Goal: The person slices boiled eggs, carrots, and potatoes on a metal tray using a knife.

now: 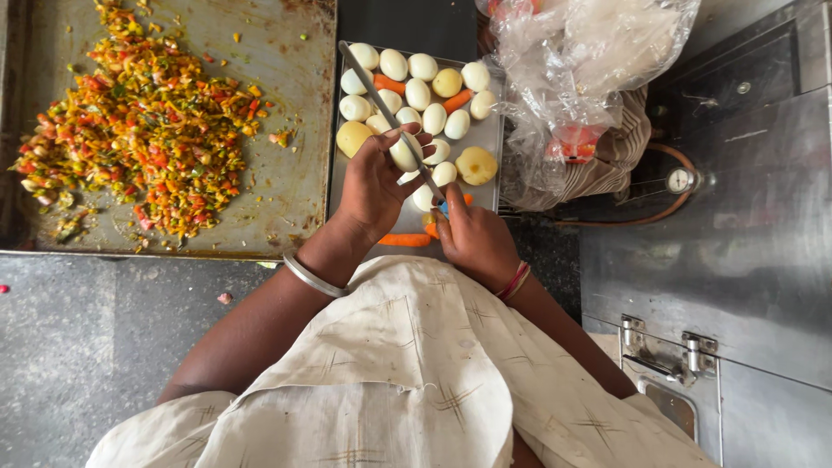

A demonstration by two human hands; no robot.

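Note:
My left hand holds a peeled boiled egg over a small steel tray. My right hand grips the blue handle of a long knife, whose blade lies across the egg and points up-left. The tray holds several peeled eggs, a few boiled potatoes and carrot pieces. A steel bangle sits on my left wrist, red threads on my right.
A large flat griddle to the left carries a heap of chopped mixed vegetables. Crumpled clear plastic bags lie right of the tray. A steel counter with a latch and a small gauge stand at right.

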